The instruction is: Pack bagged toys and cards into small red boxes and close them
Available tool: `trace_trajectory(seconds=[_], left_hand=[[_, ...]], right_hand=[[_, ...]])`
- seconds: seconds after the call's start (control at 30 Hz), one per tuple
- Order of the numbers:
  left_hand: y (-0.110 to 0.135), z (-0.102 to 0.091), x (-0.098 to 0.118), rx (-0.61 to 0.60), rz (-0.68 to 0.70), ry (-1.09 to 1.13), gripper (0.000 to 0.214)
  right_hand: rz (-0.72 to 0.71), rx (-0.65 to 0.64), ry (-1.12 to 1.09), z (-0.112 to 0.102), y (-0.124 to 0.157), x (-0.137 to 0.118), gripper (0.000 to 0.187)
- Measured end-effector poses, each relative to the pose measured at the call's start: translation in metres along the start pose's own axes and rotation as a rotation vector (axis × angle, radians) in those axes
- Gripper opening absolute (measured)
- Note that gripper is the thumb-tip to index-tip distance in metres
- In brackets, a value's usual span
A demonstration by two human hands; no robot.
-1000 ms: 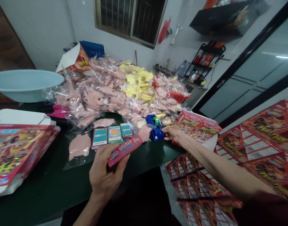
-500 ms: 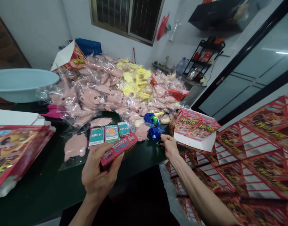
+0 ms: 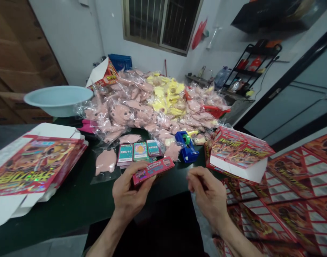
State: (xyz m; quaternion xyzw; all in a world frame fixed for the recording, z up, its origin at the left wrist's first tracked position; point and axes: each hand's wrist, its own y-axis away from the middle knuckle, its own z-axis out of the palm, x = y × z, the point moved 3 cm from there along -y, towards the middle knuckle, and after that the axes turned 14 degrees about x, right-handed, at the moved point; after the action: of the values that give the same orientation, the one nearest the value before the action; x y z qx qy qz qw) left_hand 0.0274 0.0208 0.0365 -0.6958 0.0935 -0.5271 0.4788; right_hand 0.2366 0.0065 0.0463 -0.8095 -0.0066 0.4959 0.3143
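My left hand (image 3: pixel 130 194) grips a small red printed box (image 3: pixel 154 170) above the dark green table (image 3: pixel 72 200), its narrow side facing up. To the right of the box, my right hand (image 3: pixel 210 194) is closed, thumb and fingers pinched together; what lies between the fingertips is too small to make out. Just beyond it stands a blue tape dispenser (image 3: pixel 189 156) with a green roll. Behind the small box lie three stacks of picture cards (image 3: pixel 140 151). Beside them, a flat pink animal-shaped toy (image 3: pixel 106 162) rests in a clear bag.
Bagged pink toys (image 3: pixel 136 112) and yellow ones (image 3: pixel 167 94) are heaped across the back. Flat red cartons (image 3: pixel 37 160) are stacked at left, near a pale blue basin (image 3: pixel 59 101). An open display box (image 3: pixel 240 151) sits at right; many more cartons (image 3: pixel 292 178) cover the right side below.
My right hand has drawn back from the tape dispenser toward me, closer to the small box. The left hand still holds the box. The whole view has shifted, with things appearing further right.
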Motion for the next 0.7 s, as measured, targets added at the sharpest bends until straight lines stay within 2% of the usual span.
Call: trace_trajectory(seconds=[0.07, 0.17, 0.23, 0.43, 0.63, 0.7], left_hand=[[0.002, 0.001, 0.002, -0.007, -0.01, 0.006, 0.029], [0.005, 0.002, 0.003, -0.01, -0.03, -0.008, 0.028], [0.005, 0.002, 0.003, -0.011, -0.036, -0.024, 0.029], [0.006, 0.001, 0.002, -0.01, 0.033, -0.062, 0.035], [0.005, -0.002, 0.003, -0.037, 0.118, 0.036, 0.041], [0.002, -0.002, 0.003, -0.086, 0.138, 0.083, 0.039]], right_hand=[[0.033, -0.027, -0.186, 0.01, 0.006, -0.032, 0.006], [0.214, -0.072, -0.46, 0.031, 0.013, -0.057, 0.045], [0.319, -0.103, -0.57, 0.043, 0.017, -0.06, 0.06], [0.446, -0.108, -0.631, 0.056, 0.02, -0.056, 0.045], [0.505, -0.17, -0.501, 0.059, 0.014, -0.06, 0.042], [0.52, -0.174, -0.456, 0.058, 0.012, -0.061, 0.043]])
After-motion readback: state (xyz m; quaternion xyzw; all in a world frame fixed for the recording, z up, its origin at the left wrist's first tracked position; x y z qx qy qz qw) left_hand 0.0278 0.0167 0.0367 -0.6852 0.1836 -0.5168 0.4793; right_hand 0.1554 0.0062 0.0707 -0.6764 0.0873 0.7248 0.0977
